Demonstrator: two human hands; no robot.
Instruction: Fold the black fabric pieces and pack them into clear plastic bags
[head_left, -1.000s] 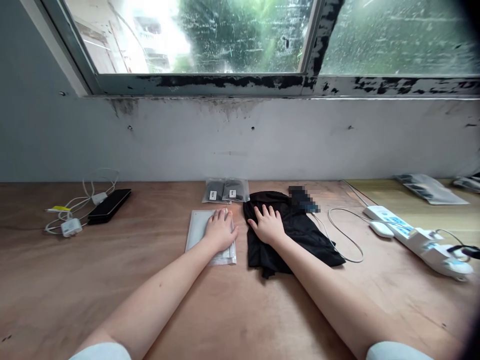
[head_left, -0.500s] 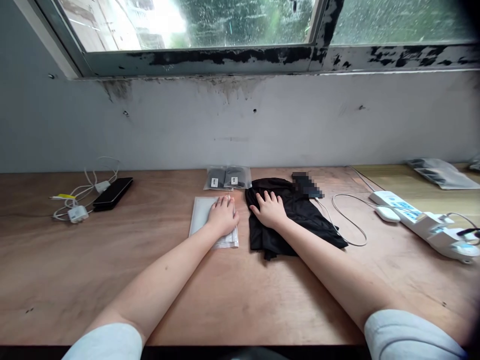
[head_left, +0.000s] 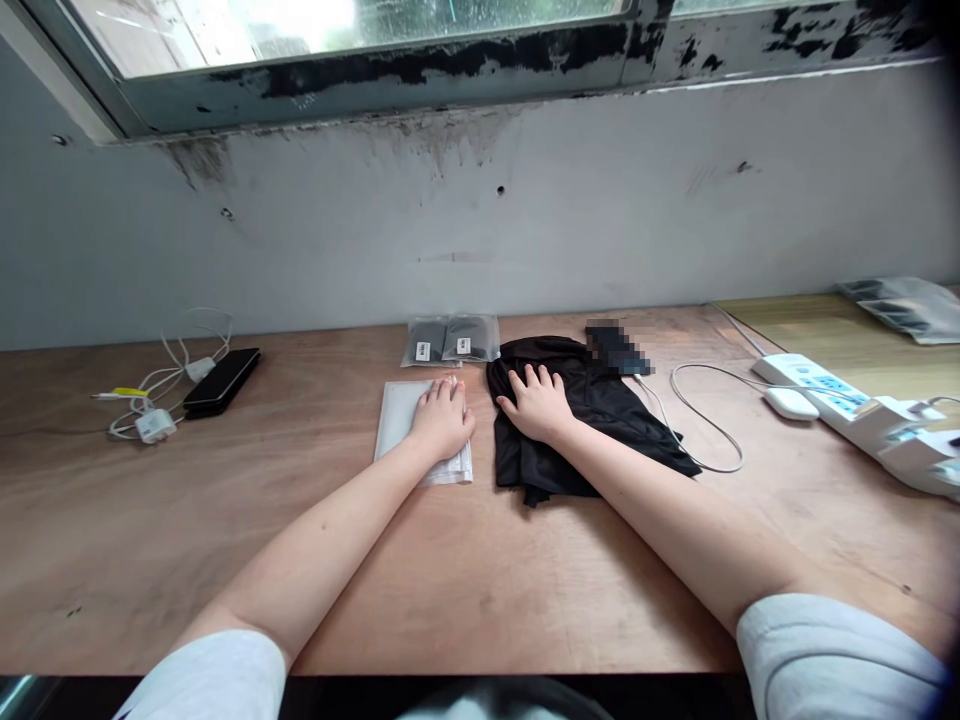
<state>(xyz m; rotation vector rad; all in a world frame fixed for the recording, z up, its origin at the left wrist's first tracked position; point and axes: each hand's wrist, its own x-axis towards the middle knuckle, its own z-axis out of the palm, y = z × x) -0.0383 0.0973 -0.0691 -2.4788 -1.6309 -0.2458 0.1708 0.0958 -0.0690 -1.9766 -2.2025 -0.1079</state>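
My left hand [head_left: 442,418] lies flat on a whitish, translucent plastic bag [head_left: 394,418], covering its upper right part. To its right, my right hand [head_left: 540,404] rests with fingers spread on a folded black cloth garment [head_left: 622,435]; which kind of garment I cannot make out. Both hands press down from above and grip nothing. Just behind the plastic bag, two clear packets [head_left: 471,340] with dark contents and small white labels lie side by side. A dark phone-like device [head_left: 616,350], partly blurred out, sits at the garment's upper right edge with a white cable [head_left: 720,465] attached.
On the left lie a black flat case [head_left: 223,382] and a white charger [head_left: 155,426] with tangled cables. A white power strip [head_left: 825,388] with plugs stands on the right, a white mouse-shaped object [head_left: 792,404] beside it. Another plastic packet [head_left: 907,308] is at the far right.
The camera view has tilted slightly downward and rotated a little. Both hands stay in place on the plastic bag and the black garment.
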